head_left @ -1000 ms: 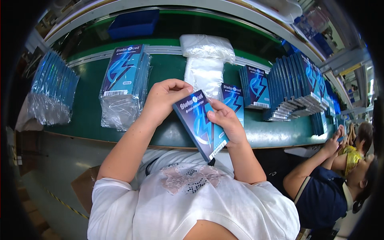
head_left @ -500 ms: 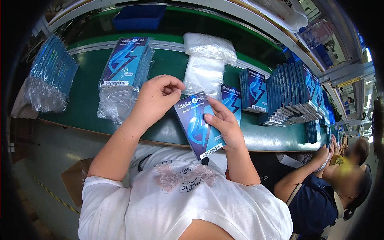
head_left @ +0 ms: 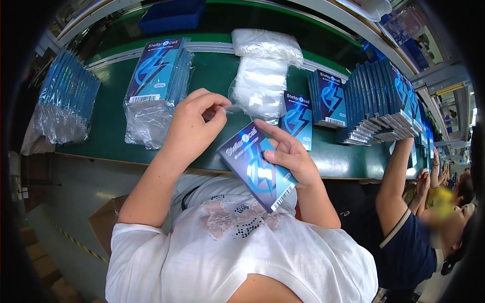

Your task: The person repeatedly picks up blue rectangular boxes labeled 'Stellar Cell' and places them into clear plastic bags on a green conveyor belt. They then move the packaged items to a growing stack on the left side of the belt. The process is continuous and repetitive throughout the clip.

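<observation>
My right hand (head_left: pixel 293 155) grips a flat blue and purple battery box (head_left: pixel 248 160) by its right side, tilted in front of my chest with its printed face up. My left hand (head_left: pixel 197 121) is closed in a pinch at the near edge of a pile of clear plastic bags (head_left: pixel 260 83). A thin bit of clear film shows at the fingertips. Just right of the bags, another battery box (head_left: pixel 297 121) lies face up on the green table (head_left: pixel 207 68).
Bagged boxes stand in a row (head_left: pixel 68 96) at the far left; a bagged stack (head_left: pixel 156 76) is nearer. Unbagged boxes (head_left: pixel 371 98) are lined up on the right. A blue bin (head_left: pixel 172 16) sits at the back. A co-worker's arm (head_left: pixel 396 187) reaches in at right.
The box in my right hand has tilted further and moved slightly right and down. My left hand stays pinched by the bags. The co-worker's arm has risen toward the row of boxes.
</observation>
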`<state>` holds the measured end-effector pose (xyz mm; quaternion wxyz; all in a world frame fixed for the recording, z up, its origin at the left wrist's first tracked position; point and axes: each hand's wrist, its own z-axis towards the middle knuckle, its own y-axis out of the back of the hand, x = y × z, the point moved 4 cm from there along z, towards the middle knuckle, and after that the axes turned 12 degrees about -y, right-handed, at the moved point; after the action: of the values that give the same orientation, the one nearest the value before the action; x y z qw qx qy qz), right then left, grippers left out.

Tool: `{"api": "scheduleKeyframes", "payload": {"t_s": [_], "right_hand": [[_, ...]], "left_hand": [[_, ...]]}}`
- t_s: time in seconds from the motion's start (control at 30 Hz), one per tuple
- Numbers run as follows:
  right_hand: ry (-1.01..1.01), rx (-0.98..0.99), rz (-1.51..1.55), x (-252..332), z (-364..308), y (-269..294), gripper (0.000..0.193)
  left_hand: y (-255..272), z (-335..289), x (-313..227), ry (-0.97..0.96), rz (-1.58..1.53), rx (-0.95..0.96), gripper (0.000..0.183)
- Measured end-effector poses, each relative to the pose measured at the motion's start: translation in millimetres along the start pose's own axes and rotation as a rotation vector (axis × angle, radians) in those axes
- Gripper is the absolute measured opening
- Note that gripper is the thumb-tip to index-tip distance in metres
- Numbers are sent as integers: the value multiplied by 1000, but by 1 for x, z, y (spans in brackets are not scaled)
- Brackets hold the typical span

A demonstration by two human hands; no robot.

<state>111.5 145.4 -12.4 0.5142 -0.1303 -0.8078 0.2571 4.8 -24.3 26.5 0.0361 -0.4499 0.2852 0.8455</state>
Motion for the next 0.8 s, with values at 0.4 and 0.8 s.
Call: {"api": "scheduleKeyframes", "payload": {"t_s": [0.4,0.8], "right_hand": [[1,-23,19,-9,2,-7,57],[324,-314,-182,-17,-13,-16,61]], "left_hand": [[-8,-11,11,284,-370,-75,11],[-6,-15,-24,-154,255,-22,14]]}}
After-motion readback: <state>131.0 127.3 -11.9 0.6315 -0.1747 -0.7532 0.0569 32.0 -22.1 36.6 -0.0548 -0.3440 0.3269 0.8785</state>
